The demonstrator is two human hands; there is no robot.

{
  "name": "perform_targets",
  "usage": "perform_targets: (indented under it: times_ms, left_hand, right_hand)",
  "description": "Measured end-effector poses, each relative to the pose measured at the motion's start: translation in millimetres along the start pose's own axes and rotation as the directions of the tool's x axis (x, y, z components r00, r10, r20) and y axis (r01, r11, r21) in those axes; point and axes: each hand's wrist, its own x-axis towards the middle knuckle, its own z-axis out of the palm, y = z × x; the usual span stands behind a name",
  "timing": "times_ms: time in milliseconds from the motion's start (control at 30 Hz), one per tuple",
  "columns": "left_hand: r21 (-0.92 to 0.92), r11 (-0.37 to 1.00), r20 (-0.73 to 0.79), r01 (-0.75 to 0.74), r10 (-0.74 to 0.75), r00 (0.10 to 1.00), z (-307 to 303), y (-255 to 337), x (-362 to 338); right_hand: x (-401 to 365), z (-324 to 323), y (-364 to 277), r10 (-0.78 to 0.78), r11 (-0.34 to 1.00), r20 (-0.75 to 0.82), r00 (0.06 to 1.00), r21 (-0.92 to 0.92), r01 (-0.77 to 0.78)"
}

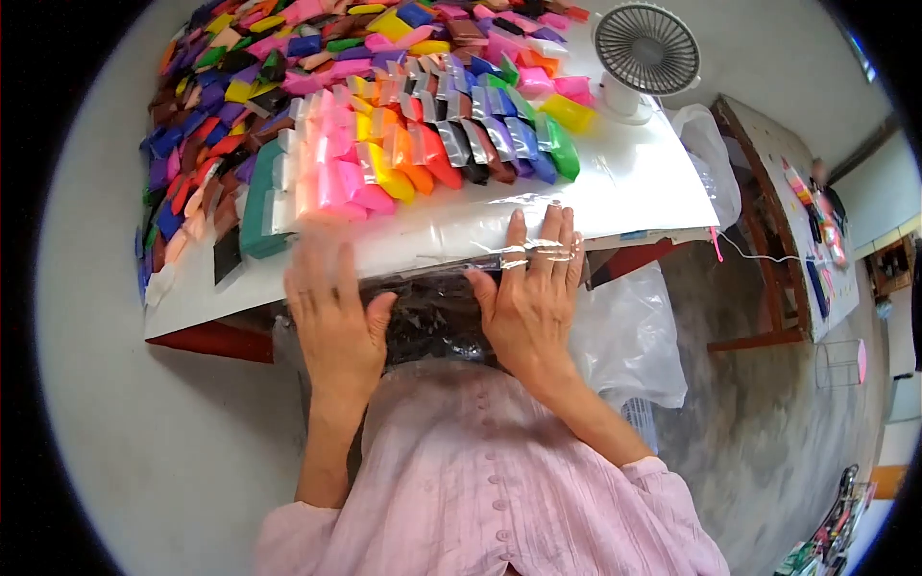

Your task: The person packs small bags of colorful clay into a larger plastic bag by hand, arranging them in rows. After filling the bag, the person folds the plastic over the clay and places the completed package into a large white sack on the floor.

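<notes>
Clear plastic film (437,238) lies along the table's front edge. My right hand (531,312) rests there with fingers stretched out; shiny creases of the film cross the fingers, and whether they are over or under it I cannot tell. My left hand (334,322) is at the same edge further left, fingers extended, fingertips blurred by motion. Just beyond the hands, rows of small clear packets with coloured contents run from pink packets (336,187) through red and black to green packets (557,144). A dark green block (261,206) is beside the pink end.
Many loose coloured packets (211,125) are heaped at the back left of the white table (653,182). A small fan (645,50) stands at the back right. Plastic bags (629,336) hang below the edge at the right. Another table (768,192) is further right.
</notes>
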Motion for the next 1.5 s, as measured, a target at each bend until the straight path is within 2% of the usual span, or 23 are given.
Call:
perform_targets:
  times_ms: [33, 233, 433, 567, 667, 800, 833, 933, 1033, 1133, 1167, 1267, 1300, 1333, 1400, 1500]
  left_hand:
    - [-0.035, 0.999, -0.041, 0.02, -0.021, 0.999, 1.8, -4.3, 0.9]
    - [-0.077, 0.988, -0.03, 0.132, -0.135, 0.99, 5.4, -1.3, 3.8]
    - [0.038, 0.997, -0.001, 0.074, -0.074, 0.997, 1.0, 12.0, -0.3]
    - [-0.264, 0.964, 0.041, -0.007, 0.018, 0.999, -5.3, 36.9, 0.3]
    - [-0.325, 0.93, 0.057, -0.173, 0.202, 0.978, -3.3, 56.5, 13.7]
    - [-0.384, 0.882, -0.029, -0.273, 0.284, 0.958, 0.6, 71.1, 36.4]
    - [-0.405, 0.874, -0.074, -0.27, 0.263, 0.962, 4.6, 73.1, 39.4]
    - [-0.411, 0.871, -0.085, -0.271, 0.259, 0.962, 12.6, 75.4, 47.6]
    - [-0.356, 0.887, -0.12, -0.294, 0.269, 0.956, 14.5, 77.4, 54.2]
    - [-0.359, 0.881, -0.153, -0.307, 0.269, 0.951, 10.6, 78.1, 62.6]
    - [-0.36, 0.881, -0.161, -0.306, 0.264, 0.951, 10.8, 78.3, 63.6]
    - [-0.377, 0.879, -0.173, -0.293, 0.244, 0.954, 14.3, 79.2, 61.3]
    - [-0.388, 0.876, -0.174, -0.285, 0.234, 0.957, 17.2, 79.7, 60.5]
    - [-0.399, 0.874, -0.175, -0.278, 0.225, 0.959, 18.8, 80.3, 59.8]
    - [-0.413, 0.87, -0.186, -0.269, 0.209, 0.96, 17.7, 82.5, 60.3]
    - [-0.453, 0.847, -0.194, -0.277, 0.21, 0.958, 14.6, 82.7, 65.0]
  right_hand:
    - [0.7, 1.7, 5.5, -0.009, 1.0, 0.012, 1.0, -0.009, 0.009]
    - [1.1, 7.7, 7.1, 0.026, 1.0, -0.018, 1.0, 0.009, -0.026]
    - [-0.3, 0.6, 5.6, -0.027, 0.999, 0.006, 1.0, -0.03, 0.027]
    - [-1.5, -0.4, 3.4, -0.038, 0.999, -0.002, 0.999, 0.003, 0.038]
    - [-0.9, 1.6, 3.0, -0.032, 0.999, -0.003, 0.999, -0.004, 0.032]
    - [1.2, 0.6, 3.9, -0.021, 0.999, -0.014, 1.0, -0.036, 0.02]
    - [1.3, 0.6, 3.4, -0.017, 0.999, -0.014, 1.0, -0.046, 0.016]
    - [4.0, 0.3, 1.5, -0.002, 0.999, 0.008, 1.0, -0.046, 0.003]
    - [4.8, 0.2, 2.0, -0.004, 0.999, -0.019, 1.0, -0.045, 0.003]
    - [-6.0, -27.5, -4.4, -0.05, 0.999, 0.067, 0.997, 0.018, 0.049]
    - [-3.7, -49.6, -11.3, -0.095, 0.995, -0.021, 0.995, 0.013, 0.095]
    - [10.7, -91.2, -12.8, -0.06, 0.976, -0.17, 0.984, 0.197, 0.093]
    - [24.0, -89.1, 1.8, -0.113, 0.98, -0.257, 0.96, 0.13, 0.15]
    - [37.7, -93.1, 5.7, 0.001, 0.991, -0.188, 0.982, 0.13, 0.024]
    - [69.1, -87.6, 18.7, 0.099, 0.987, -0.043, 0.994, 0.132, -0.092]
    - [97.4, -65.5, 29.1, 0.123, 0.98, 0.036, 0.992, 0.153, -0.127]
